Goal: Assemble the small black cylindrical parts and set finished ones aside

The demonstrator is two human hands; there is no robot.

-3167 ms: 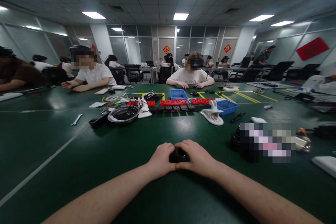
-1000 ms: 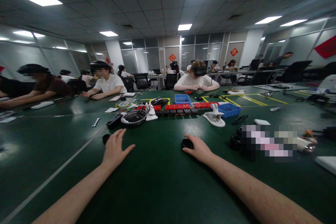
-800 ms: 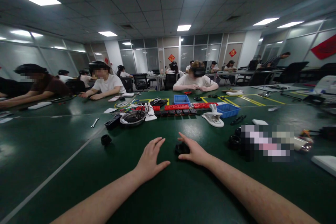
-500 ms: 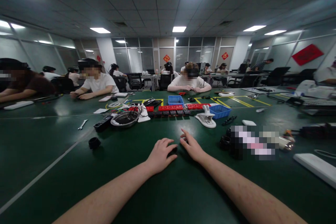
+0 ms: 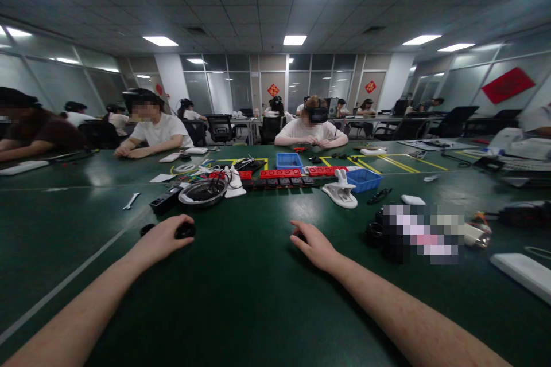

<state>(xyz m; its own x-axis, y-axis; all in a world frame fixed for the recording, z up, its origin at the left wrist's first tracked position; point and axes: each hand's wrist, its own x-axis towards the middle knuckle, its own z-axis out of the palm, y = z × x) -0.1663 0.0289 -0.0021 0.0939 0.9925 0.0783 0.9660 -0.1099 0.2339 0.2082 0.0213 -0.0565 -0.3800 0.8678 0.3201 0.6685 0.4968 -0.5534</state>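
My left hand (image 5: pixel 166 236) is closed round a small black round part (image 5: pixel 185 230), its fingers over the far side and the thumb on the near side. Just beyond that wrist a second black part (image 5: pixel 147 230) sits on the table, mostly covered by the hand. Near the middle of the green table (image 5: pixel 241 298), my right hand (image 5: pixel 316 245) is bent low over the surface with thumb and index finger near each other. Something small and dark shows between those fingers; its kind cannot be made out.
Ahead lie a round metal dish (image 5: pixel 202 192) with cables, a row of red blocks (image 5: pixel 279 173), a white clip base (image 5: pixel 342 192) and blue baskets (image 5: pixel 364 179). A wrench (image 5: pixel 132 201) lies left. Black items (image 5: pixel 379 232) stand right. A person (image 5: pixel 312 129) works opposite.
My left hand has moved left, away from my right hand, carrying the black round part beside the second black part. My right hand stays nearly where it was, its fingers slightly more curled.
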